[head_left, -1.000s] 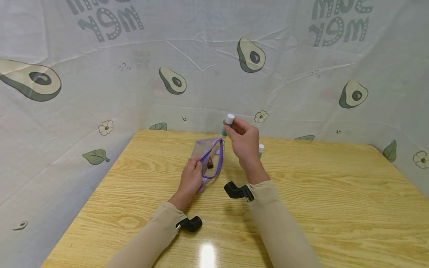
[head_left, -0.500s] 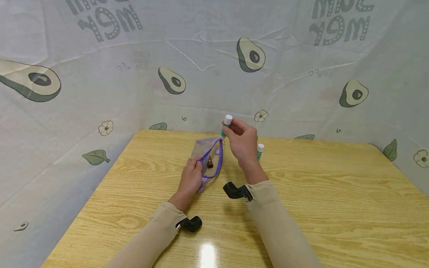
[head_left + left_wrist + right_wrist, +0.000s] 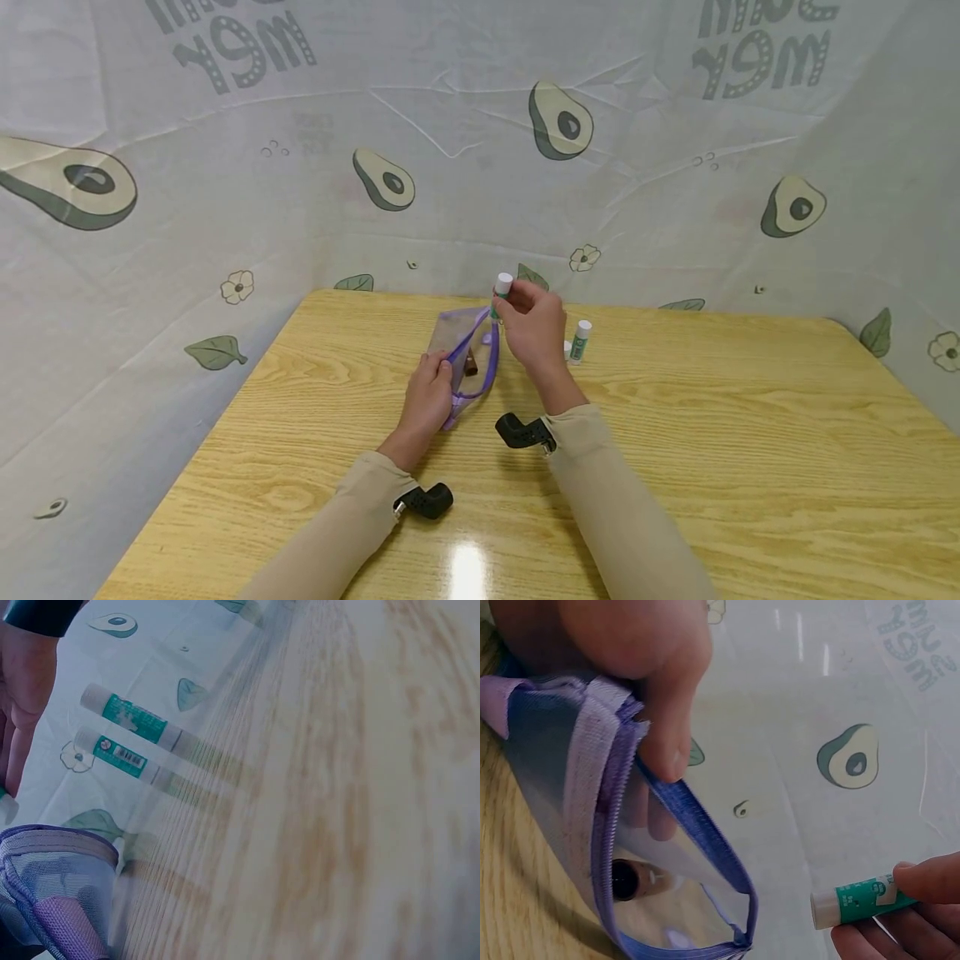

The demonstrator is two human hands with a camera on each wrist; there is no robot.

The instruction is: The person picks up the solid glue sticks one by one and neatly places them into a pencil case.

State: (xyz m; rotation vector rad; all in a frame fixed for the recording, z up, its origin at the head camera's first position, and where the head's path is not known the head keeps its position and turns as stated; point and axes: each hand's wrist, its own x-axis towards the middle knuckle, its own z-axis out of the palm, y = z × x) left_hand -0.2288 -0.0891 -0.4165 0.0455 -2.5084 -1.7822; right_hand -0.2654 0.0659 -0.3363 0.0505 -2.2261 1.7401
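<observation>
My left hand [image 3: 429, 396] grips the side of a purple mesh zip pouch [image 3: 492, 358], its thumb over the zipper edge in the right wrist view. The pouch's mouth gapes toward the right. Inside lies a small brown cylinder [image 3: 634, 879] with a dark round end. My right hand [image 3: 536, 329] pinches a glue stick [image 3: 862, 900] with a green label between thumb and fingers, white cap up, right at the far end of the pouch mouth in the head view. Two more glue sticks stand upright on the table, one [image 3: 135, 718] beside the other [image 3: 120, 756].
The wooden table [image 3: 720, 467] reaches back to a hanging cloth [image 3: 465, 125] printed with avocados and leaves. In the head view the two standing glue sticks are just beyond my right wrist, one mostly hidden behind it. Black wrist mounts [image 3: 424, 502] stick out from both sleeves.
My right hand has come down and slightly left with the glue stick, closer to the pouch mouth. The standing glue sticks show more from behind the wrist. My left hand and the pouch stay put.
</observation>
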